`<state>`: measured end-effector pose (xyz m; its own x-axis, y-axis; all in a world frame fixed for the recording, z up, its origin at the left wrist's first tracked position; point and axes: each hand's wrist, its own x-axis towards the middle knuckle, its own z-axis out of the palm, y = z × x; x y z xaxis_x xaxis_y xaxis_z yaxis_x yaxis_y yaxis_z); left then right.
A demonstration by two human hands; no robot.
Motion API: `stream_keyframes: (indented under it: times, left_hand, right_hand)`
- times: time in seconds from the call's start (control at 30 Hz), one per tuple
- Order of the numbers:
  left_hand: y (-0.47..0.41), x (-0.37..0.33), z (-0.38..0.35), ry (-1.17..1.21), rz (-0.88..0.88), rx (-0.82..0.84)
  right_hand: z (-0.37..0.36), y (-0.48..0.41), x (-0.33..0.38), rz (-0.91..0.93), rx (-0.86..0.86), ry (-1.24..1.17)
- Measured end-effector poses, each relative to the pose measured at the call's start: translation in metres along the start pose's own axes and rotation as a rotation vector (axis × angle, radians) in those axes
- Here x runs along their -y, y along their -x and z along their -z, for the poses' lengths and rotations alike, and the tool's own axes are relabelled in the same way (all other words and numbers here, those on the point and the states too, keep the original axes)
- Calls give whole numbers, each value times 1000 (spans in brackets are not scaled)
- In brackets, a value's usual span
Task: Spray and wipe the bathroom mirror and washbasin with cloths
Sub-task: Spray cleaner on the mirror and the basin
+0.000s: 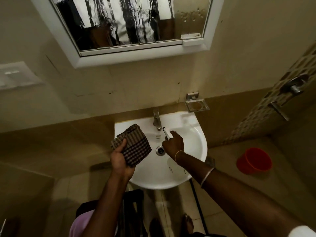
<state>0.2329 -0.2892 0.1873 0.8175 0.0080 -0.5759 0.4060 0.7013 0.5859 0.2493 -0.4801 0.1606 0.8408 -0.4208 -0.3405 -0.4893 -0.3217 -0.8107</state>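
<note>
- Cloth [131,144] first: where do you have it, and what does it look like?
- You hold it in your left hand [120,160], over the left side of the washbasin [196,134]. It is a folded check cloth in dark brown and pale squares, and the part farther from you is striped. Your thumb lies across its top and your fingers curl beneath, so the hand is clasped round it.
- And your right hand [173,145]?
- It grips a white spray bottle [168,134] by the head, with the fingers wrapped round it. The nozzle points away from you, toward the tap [157,119]. The hand hangs over the bowl, just right of the drain [160,150]. The bottle's pale body shows only dimly under your wrist.
- How does the basin look?
- It is white and glossy, rounded at the front edge nearest you, with a chrome tap at the back and a metal drain in the middle. You cannot tell from this view whether the bowl is wet.
- The mirror [119,19]?
- It is on the wall above the basin, in a white frame. Liquid runs down the glass in long streaks, and drops bead in its upper right corner.
- Anything else close by?
- A metal soap dish [196,104] is fixed to the wall just right of the tap. A red bucket [254,160] stands well apart, to the right of the basin.
</note>
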Motion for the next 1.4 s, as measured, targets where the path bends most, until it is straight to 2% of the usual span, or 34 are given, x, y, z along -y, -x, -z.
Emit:
stream_keyframes:
  times: [0.23, 0.43, 0.7, 1.4]
  left_hand:
    - [-1, -6, 6, 0, 8, 6]
    - [-3, -8, 10, -22, 4, 16]
    - [0, -7, 11, -36, 30, 38]
    - [5, 5, 4, -58, 69, 82]
  right_hand:
    - [-5, 32, -21, 18, 1, 69]
    - [-11, 61, -36, 58, 140, 175]
    - [-19, 77, -52, 9, 190, 261]
    - [35, 46, -73, -192, -205, 85]
